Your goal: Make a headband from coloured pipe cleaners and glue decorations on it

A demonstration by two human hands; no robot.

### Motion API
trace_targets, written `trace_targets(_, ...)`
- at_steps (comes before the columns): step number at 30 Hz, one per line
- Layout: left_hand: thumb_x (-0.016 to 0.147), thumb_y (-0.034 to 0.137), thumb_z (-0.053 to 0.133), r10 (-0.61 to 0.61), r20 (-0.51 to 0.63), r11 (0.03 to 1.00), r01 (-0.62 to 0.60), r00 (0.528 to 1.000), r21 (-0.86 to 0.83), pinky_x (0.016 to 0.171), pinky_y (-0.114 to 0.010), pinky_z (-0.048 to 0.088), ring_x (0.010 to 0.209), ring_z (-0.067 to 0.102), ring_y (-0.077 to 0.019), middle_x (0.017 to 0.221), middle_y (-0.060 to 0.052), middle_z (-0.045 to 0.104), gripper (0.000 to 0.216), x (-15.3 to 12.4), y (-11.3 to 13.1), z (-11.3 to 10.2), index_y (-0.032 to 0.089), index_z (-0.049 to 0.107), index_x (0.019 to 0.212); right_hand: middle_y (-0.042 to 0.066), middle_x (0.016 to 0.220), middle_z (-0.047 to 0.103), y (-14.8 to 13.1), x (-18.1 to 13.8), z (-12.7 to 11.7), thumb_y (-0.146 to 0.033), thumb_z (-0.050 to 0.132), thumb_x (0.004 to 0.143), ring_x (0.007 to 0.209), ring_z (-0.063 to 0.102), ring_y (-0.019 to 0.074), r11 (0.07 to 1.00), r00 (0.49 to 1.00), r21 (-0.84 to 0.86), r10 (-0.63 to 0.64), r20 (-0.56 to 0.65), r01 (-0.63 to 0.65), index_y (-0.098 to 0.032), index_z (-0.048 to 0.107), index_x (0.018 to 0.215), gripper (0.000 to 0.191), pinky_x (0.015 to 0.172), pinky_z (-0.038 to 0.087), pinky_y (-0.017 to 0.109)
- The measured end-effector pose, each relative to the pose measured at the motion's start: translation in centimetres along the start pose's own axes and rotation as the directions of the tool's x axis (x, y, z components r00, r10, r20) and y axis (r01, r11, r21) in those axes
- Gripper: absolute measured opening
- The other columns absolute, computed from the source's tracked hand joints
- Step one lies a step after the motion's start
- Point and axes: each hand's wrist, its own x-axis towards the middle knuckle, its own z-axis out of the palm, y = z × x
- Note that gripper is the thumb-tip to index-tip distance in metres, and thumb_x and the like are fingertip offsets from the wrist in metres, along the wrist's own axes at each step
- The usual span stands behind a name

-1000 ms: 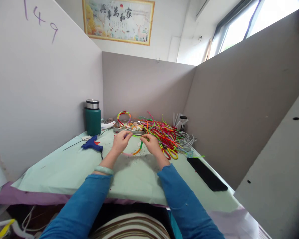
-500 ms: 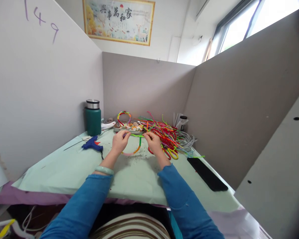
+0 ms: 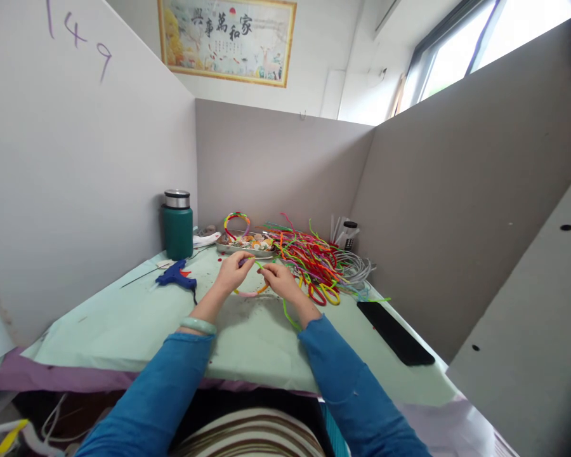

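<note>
Right hand [image 3: 282, 282] moves nearer the left hand [image 3: 234, 271]; both pinch a fuzzy green strand [image 3: 292, 317] at a curved, colourful band [image 3: 250, 294] over the table [image 3: 252, 346], before a metal tray [image 3: 245, 253] of small mixed pieces [image 3: 255, 242]

We get daylight from the upper-right window [image 3: 450, 63], glaring white; the right panel [image 3: 457, 190] sits in shade, the left panel [image 3: 90, 158] paler. Soft shadows cross the table [image 3: 261, 343]; our view's far-right edge is dark and blurred.
</note>
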Motion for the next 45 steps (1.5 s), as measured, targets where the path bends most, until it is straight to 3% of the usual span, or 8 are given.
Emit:
trace_targets(4, 0.077, 0.026, 0.050, -0.025, 0.033, 1.000, 0.025, 0.999, -0.006, 0.065, -0.026, 0.045, 0.070, 0.057, -0.0155, 0.080, -0.005, 0.065, 0.021, 0.0, 0.1, -0.1, 0.014, 0.064, 0.088, -0.001, 0.058, 0.054, -0.1, 0.0, -0.2, -0.033, 0.047, 0.081, 0.055, 0.046, 0.0104, 1.000, 0.999, -0.015, -0.008, -0.032, 0.008, -0.017, 0.067, 0.080, 0.026, 0.053, 0.034, 0.021)
trace_targets(12, 0.077, 0.020, 0.048, 0.101, 0.009, 0.991, -0.102, 0.995, 0.086, 0.070, -0.027, 0.044, 0.075, 0.057, -0.0162, 0.082, -0.005, 0.064, 0.018, 0.0, -0.5, 0.2, 0.017, 0.064, 0.084, 0.001, 0.067, 0.061, -1.7, -0.8, 0.0, -0.032, 0.046, 0.082, 0.062, 0.049, 0.0133, 0.978, 0.987, -0.139, -0.158, 0.008, 0.158, -0.019, 0.067, 0.076, 0.025, 0.060, 0.036, 0.023)
trace_targets(18, 0.077, 0.020, 0.048, 0.194, 0.053, 0.977, -0.198, 0.980, 0.083, 0.065, -0.026, 0.042, 0.069, 0.054, -0.0144, 0.077, -0.004, 0.060, 0.017, -0.3, -0.2, 0.1, 0.018, 0.064, 0.083, 0.006, 0.089, 0.065, -2.2, -0.9, -0.5, -0.033, 0.044, 0.085, 0.082, 0.056, 0.0191, 0.974, 0.960, -0.147, -0.199, -0.197, 0.172, -0.022, 0.067, 0.089, 0.026, 0.078, 0.039, 0.029)
trace_targets(25, 0.078, 0.021, 0.047, 0.264, 0.163, 0.962, -0.273, 0.951, 0.032, 0.057, -0.023, 0.038, 0.059, 0.048, -0.0111, 0.070, -0.002, 0.054, 0.018, -0.7, 1.0, -0.4, 0.017, 0.064, 0.082, 0.004, 0.081, 0.064, -1.2, -0.3, -1.5, -0.034, 0.051, 0.080, 0.077, 0.056, 0.0172, 0.981, 0.926, -0.158, -0.158, -0.344, 0.109, -0.022, 0.068, 0.079, 0.021, 0.074, 0.041, 0.028)
trace_targets(35, 0.077, 0.039, 0.054, 0.274, 0.161, 0.959, -0.281, 0.948, 0.025, 0.055, -0.022, 0.039, 0.057, 0.049, -0.0106, 0.067, -0.002, 0.059, 0.025, -0.9, 0.9, -0.2, 0.015, 0.060, 0.076, 0.000, 0.055, 0.056, -0.3, 0.3, -1.8, -0.039, 0.057, 0.071, 0.053, 0.047, 0.0107, 0.986, 0.990, 0.120, 0.124, -0.070, -0.115, -0.017, 0.065, 0.063, 0.025, 0.050, 0.035, 0.022)
trace_targets(40, 0.080, 0.037, 0.052, 0.289, 0.194, 0.957, -0.285, 0.937, -0.047, 0.055, -0.022, 0.040, 0.057, 0.050, -0.0105, 0.066, -0.002, 0.060, 0.026, -1.0, 1.1, -0.3, 0.016, 0.065, 0.089, -0.003, 0.051, 0.049, 0.0, -0.1, -2.2, -0.043, 0.064, 0.066, 0.043, 0.036, 0.0059, 0.876, 0.934, 0.328, 0.311, 0.173, -0.353, -0.014, 0.066, 0.069, 0.029, 0.040, 0.025, 0.019)
trace_targets(45, 0.081, 0.033, 0.052, 0.299, 0.165, 0.954, -0.295, 0.940, -0.048, 0.054, -0.023, 0.039, 0.056, 0.050, -0.0109, 0.064, -0.002, 0.058, 0.023, -0.8, 1.3, -0.3, 0.017, 0.069, 0.083, -0.004, 0.055, 0.048, 0.1, -0.2, -2.3, -0.042, 0.066, 0.065, 0.044, 0.036, 0.0049, 0.729, 0.905, 0.538, 0.322, 0.278, -0.424, -0.014, 0.063, 0.075, 0.029, 0.040, 0.022, 0.019)
